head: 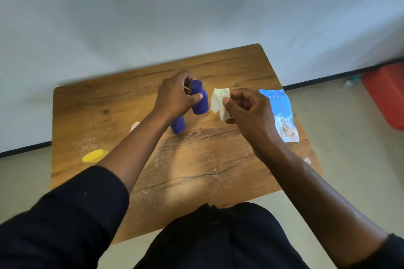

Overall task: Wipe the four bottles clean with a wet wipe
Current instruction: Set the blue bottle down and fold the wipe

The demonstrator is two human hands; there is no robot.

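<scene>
**Bottle and wipe held apart, wiping about to start**

A wooden table (pixel 196 159) is standing against a pale wall, dusted with white specks. The left hand (pixel 175 98) is gripping a blue bottle (pixel 199 99) upright above the table, fingers curled round it. The right hand (pixel 247 109) is pinching a wet wipe (pixel 219 100) just beside it, not touching. A second blue bottle (pixel 178 125) is standing below, partly hidden by the left arm, with a yellow bottle (pixel 94 155) and a pale one (pixel 134 126) further left, making 4. The wipe packet (pixel 282 113) is lying at the right. Next, the wipe needs pressing onto the held bottle.
</scene>
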